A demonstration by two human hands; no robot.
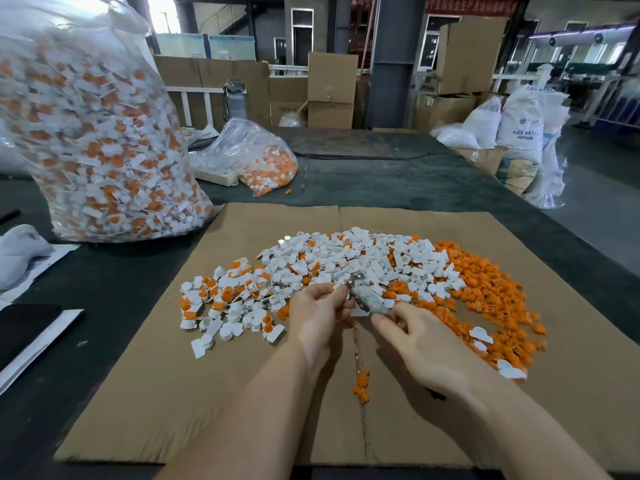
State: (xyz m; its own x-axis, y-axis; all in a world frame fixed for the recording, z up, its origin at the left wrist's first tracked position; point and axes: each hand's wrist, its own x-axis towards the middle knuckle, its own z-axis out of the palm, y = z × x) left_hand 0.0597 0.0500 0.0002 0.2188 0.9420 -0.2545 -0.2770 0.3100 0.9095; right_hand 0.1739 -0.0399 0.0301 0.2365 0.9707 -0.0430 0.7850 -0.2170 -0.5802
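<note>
A spread of small white plastic parts (332, 261) covers the middle of a flat cardboard sheet (145, 393), with loose orange plugs (491, 292) heaped to the right and assembled white-and-orange pieces (225, 296) to the left. My right hand (426, 344) grips a small metal-tipped tool (363, 296) wrapped in pale tape. My left hand (318, 313) pinches a small white part against the tool's tip; the part is mostly hidden by my fingers.
A tall clear bag (93, 133) full of assembled pieces stands at the left. A smaller bag of orange plugs (263, 164) lies behind the sheet. A few orange plugs (362, 386) lie on the cardboard seam between my forearms. Cartons and white sacks (519, 129) stand beyond the dark table.
</note>
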